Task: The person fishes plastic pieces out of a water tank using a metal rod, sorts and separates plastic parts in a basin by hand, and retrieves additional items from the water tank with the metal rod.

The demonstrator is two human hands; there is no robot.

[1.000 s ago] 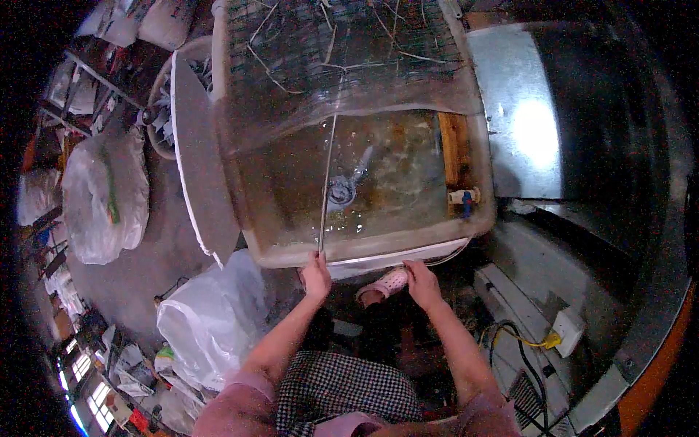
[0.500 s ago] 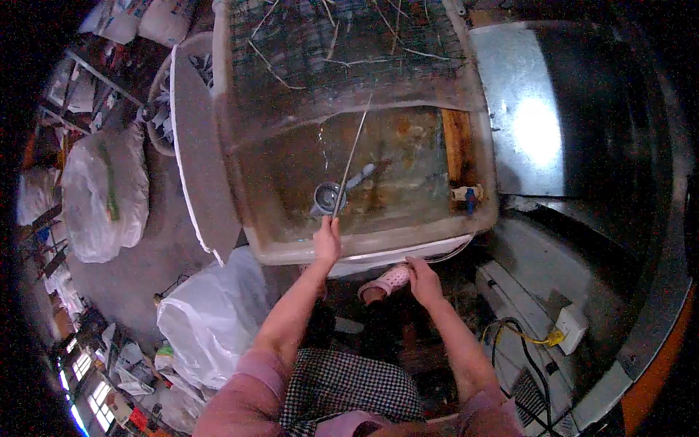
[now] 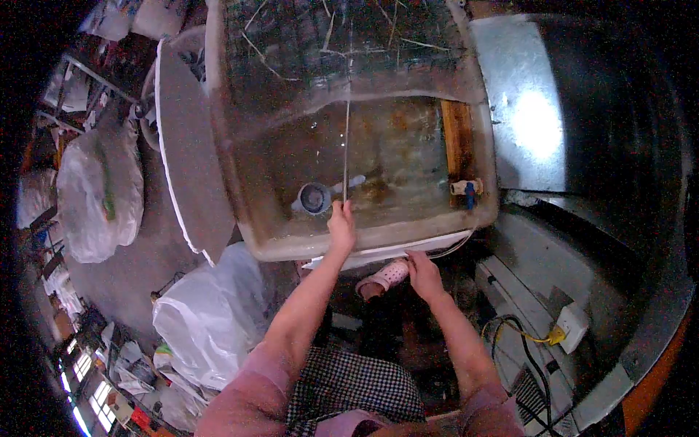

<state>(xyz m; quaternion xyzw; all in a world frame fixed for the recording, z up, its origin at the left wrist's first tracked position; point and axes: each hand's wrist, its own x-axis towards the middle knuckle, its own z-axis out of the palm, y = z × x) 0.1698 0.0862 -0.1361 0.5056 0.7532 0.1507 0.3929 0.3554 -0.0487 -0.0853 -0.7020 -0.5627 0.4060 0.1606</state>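
My left hand (image 3: 341,227) is closed around the near end of a thin pale stick (image 3: 346,146), which points away from me over a water-filled tank (image 3: 378,242). In the water just left of that hand lies a grey ladle-like scoop (image 3: 314,198), its handle running behind the stick to the right. My right hand (image 3: 424,275) is lower, outside the front rim. Its fingers are pinched together at a white strip (image 3: 378,254) along the rim; whether they grip it is unclear. Past the water line, a dark mesh (image 3: 364,69) with pale twigs fills the far part of the tank.
A wooden board (image 3: 457,142) and a blue-handled valve (image 3: 470,191) sit at the tank's right side. Shiny sheet metal (image 3: 520,109) stands beyond. Plastic-covered bundles (image 3: 211,320) lie at left. Cables (image 3: 524,335) hang at lower right. A pink clog (image 3: 384,278) is below.
My left hand has moved slightly right and nearer the rim's inside, and the stick has swung from slanted to nearly straight ahead. The scoop has shifted left. My right hand has barely moved.
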